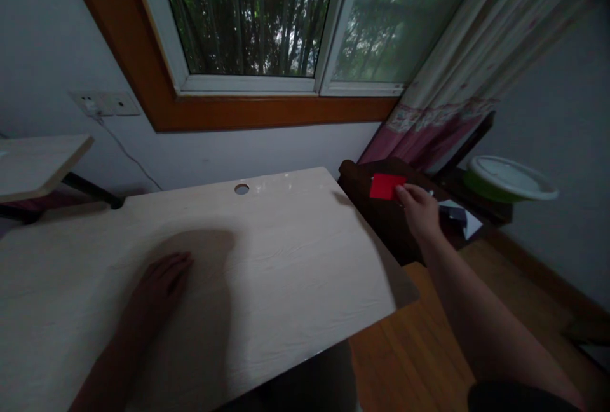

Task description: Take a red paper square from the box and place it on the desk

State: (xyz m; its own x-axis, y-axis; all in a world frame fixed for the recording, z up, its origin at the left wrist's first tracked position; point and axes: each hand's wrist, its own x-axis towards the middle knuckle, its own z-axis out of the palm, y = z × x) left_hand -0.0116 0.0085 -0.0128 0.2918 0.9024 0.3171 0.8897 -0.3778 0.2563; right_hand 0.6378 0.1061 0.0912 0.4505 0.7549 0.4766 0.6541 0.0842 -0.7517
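My right hand reaches past the table's right edge. Thumb and fingers pinch a flat red rectangular piece, which looks like paper or card, by its right edge. It is held above the dark brown wooden furniture beside the table. In the shadow on the left, my left hand lies on the pale wood-grain tabletop. Its fingers are loosely stretched out and slightly bent, with nothing visible in them.
Behind my right hand, a white sheet and a dark item lie on the brown furniture. A green and white basin stands farther right. A raised shelf is at left, near a plugged-in cable. The tabletop has a round hole.
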